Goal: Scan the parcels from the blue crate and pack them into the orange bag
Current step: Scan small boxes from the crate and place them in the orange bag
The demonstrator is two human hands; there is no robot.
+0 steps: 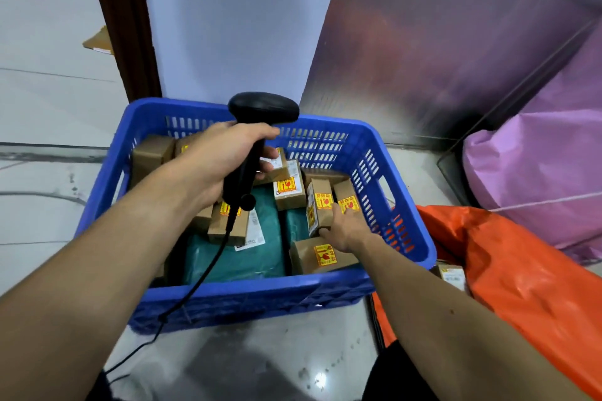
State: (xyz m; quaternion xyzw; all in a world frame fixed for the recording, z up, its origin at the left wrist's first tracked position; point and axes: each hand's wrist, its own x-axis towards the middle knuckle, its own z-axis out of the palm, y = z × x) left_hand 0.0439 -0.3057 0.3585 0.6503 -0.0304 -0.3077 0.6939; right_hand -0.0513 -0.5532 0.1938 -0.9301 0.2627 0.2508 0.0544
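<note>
Cardboard parcel (320, 205) stands on end at the right of the blue crate (228, 298), pinched by your right grip (345, 231). Your left grip (224, 163) holds the scanner (264, 107) above-left of it.

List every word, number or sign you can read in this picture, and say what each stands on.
Nothing reads clearly.
Yellow stickers on the brown boxes: red symbols, print too blurred.
White label on the green bag: too small.
Label on the parcel in the orange bag: blurred.
</note>
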